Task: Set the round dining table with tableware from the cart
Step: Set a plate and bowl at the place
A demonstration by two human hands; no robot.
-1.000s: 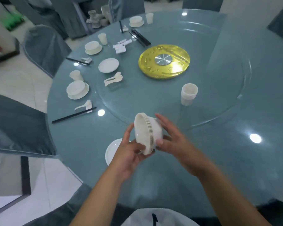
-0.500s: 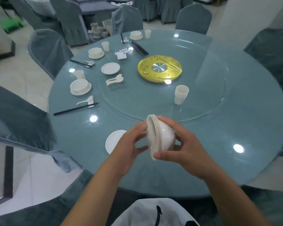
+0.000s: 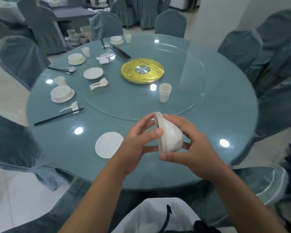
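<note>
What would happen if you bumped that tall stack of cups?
The stack of cups would probably tip, since it stands tall on a narrow base. It rests on smooth glass turntable, so it might slide first. The cups look thin and light, so they would likely scatter.

I can't read any text, label or number anywhere. The gold disc [image 3: 142, 71] at the table [image 3: 225, 115] centre has raised markings, too blurred for me to make out.
</note>
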